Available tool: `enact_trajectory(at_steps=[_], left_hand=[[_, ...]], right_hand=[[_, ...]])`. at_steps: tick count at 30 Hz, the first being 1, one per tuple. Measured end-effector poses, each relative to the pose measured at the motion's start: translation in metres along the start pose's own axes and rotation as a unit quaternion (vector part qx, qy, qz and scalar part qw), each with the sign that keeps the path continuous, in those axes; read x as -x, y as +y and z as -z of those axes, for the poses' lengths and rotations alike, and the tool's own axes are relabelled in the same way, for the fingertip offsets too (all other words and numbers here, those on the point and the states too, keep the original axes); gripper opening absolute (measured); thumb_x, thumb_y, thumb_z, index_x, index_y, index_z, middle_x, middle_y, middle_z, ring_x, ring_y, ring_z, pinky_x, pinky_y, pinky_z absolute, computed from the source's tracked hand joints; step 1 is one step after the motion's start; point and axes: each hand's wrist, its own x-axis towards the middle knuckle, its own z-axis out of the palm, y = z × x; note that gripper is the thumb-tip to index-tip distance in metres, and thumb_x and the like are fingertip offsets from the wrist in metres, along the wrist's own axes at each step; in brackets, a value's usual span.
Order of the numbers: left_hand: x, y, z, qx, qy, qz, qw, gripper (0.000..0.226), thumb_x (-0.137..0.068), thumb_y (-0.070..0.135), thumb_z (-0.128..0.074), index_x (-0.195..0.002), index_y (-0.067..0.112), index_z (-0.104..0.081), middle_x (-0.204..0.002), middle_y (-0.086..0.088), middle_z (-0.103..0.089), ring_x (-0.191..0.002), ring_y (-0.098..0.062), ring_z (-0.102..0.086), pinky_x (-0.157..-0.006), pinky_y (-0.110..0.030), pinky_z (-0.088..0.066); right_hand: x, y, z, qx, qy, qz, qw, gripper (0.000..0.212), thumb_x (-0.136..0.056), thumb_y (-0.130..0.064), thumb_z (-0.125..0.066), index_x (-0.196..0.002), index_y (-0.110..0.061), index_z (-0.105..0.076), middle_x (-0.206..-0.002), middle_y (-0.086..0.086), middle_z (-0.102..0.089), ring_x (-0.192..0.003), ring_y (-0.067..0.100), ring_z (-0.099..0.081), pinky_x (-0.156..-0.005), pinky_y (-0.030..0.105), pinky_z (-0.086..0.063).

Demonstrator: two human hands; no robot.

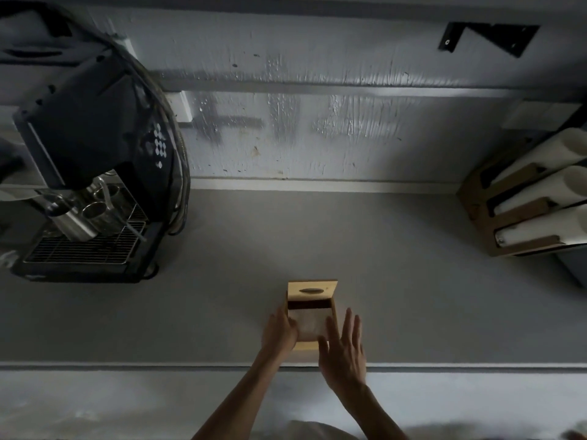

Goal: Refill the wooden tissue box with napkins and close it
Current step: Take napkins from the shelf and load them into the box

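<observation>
Wooden walls frame the pale stack that both hands are working on, low in the middle of the frame. The left hand [280, 332] curls over the left edge of the napkins [308, 325], fingers bent down onto the stack, apparently pressing it into the wooden tissue box [309, 346] rather than gripping it. The right hand [343, 347] is spread wide, fingers splayed and holding nothing, its palm at the box's right near corner; I judge it steadies the box so it does not slide while the stack is seated.

Just beyond the hands, the lid [312, 289] stands tilted back on the far side, its oval slot facing the camera, left open so the napkins can go in from above. Closing it appears to be the step remaining.

The box sits on the grey table [413, 296], close to its near edge, within easy reach. Well apart, a coffee machine [92, 160] fills the upper left, and a cup dispenser [527, 204] leans at the right edge.
</observation>
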Motion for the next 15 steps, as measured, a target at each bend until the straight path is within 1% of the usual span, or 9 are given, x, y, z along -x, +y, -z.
enact_trajectory(at_steps=[1, 3, 4, 6, 8, 10, 12, 15], left_hand=[[0.0, 0.0, -0.001, -0.001, 0.002, -0.004, 1.0, 0.039, -0.094, 0.033, -0.042, -0.127, 0.011, -0.046, -0.125, -0.014, -0.058, -0.112, -0.032, -0.057, -0.094, -0.041, -0.049], [-0.001, -0.003, -0.005, -0.005, 0.002, -0.029, 1.0, 0.05, -0.091, 0.047, -0.047, -0.128, 0.014, -0.043, -0.125, -0.012, -0.057, -0.111, -0.03, -0.058, -0.092, -0.041, -0.05], [-0.002, -0.006, -0.006, -0.009, 0.001, -0.035, 0.999, 0.052, -0.089, 0.05, -0.049, -0.127, 0.015, -0.043, -0.124, -0.011, -0.058, -0.11, -0.029, -0.059, -0.089, -0.041, -0.051], [-0.005, -0.011, -0.007, -0.022, 0.01, -0.041, 0.999, 0.048, -0.09, 0.049, -0.048, -0.125, 0.016, -0.044, -0.122, -0.009, -0.059, -0.108, -0.028, -0.06, -0.088, -0.04, -0.052], [-0.005, -0.012, -0.005, -0.031, 0.025, -0.048, 0.998, 0.041, -0.091, 0.042, -0.047, -0.123, 0.017, -0.047, -0.121, -0.007, -0.061, -0.107, -0.027, -0.061, -0.088, -0.041, -0.053], [-0.004, -0.011, -0.005, -0.046, 0.036, -0.053, 0.997, 0.034, -0.092, 0.033, -0.047, -0.122, 0.017, -0.049, -0.119, -0.007, -0.063, -0.106, -0.025, -0.061, -0.088, -0.04, -0.053], [-0.003, -0.009, -0.006, -0.053, 0.041, -0.057, 0.996, 0.03, -0.093, 0.027, -0.047, -0.12, 0.015, -0.05, -0.117, -0.008, -0.063, -0.106, -0.025, -0.061, -0.087, -0.038, -0.052], [-0.004, -0.01, -0.008, -0.031, 0.045, -0.053, 0.997, 0.03, -0.094, 0.032, -0.045, -0.118, 0.014, -0.049, -0.114, -0.008, -0.063, -0.102, -0.024, -0.061, -0.084, -0.038, -0.053]], right_hand=[[0.0, 0.002, 0.0, -0.004, -0.014, 0.007, 1.0, 0.059, -0.097, -0.046, -0.034, -0.15, -0.036, -0.011, -0.16, 0.012, 0.011, -0.145, 0.036, 0.015, -0.112, 0.054, -0.03], [0.001, 0.003, -0.001, -0.019, -0.04, 0.033, 0.998, 0.059, -0.097, -0.05, -0.032, -0.149, -0.042, -0.007, -0.159, 0.012, 0.015, -0.143, 0.037, 0.02, -0.115, 0.055, -0.026], [0.001, 0.003, -0.003, -0.02, -0.045, 0.041, 0.998, 0.06, -0.096, -0.051, -0.032, -0.149, -0.044, -0.004, -0.159, 0.012, 0.015, -0.143, 0.037, 0.021, -0.115, 0.055, -0.025], [0.004, 0.003, -0.005, -0.003, -0.045, 0.035, 0.998, 0.063, -0.096, -0.052, -0.03, -0.149, -0.042, 0.003, -0.159, 0.011, 0.018, -0.144, 0.036, 0.02, -0.114, 0.052, -0.029], [0.006, 0.004, -0.003, 0.016, -0.029, 0.017, 0.999, 0.069, -0.095, -0.052, -0.031, -0.151, -0.034, 0.007, -0.159, 0.011, 0.017, -0.145, 0.035, 0.016, -0.111, 0.05, -0.034], [0.007, 0.005, 0.0, 0.028, -0.01, 0.013, 0.999, 0.073, -0.094, -0.05, -0.035, -0.152, -0.027, 0.002, -0.16, 0.014, 0.011, -0.146, 0.035, 0.01, -0.109, 0.05, -0.036], [0.006, 0.005, -0.001, 0.033, -0.012, 0.021, 0.999, 0.073, -0.094, -0.049, -0.036, -0.153, -0.022, -0.003, -0.16, 0.015, 0.008, -0.146, 0.035, 0.008, -0.109, 0.05, -0.037], [0.003, 0.0, -0.002, -0.003, -0.034, 0.017, 0.999, 0.075, -0.094, -0.052, -0.035, -0.153, -0.019, -0.002, -0.16, 0.014, 0.009, -0.146, 0.033, 0.012, -0.112, 0.052, -0.034]])
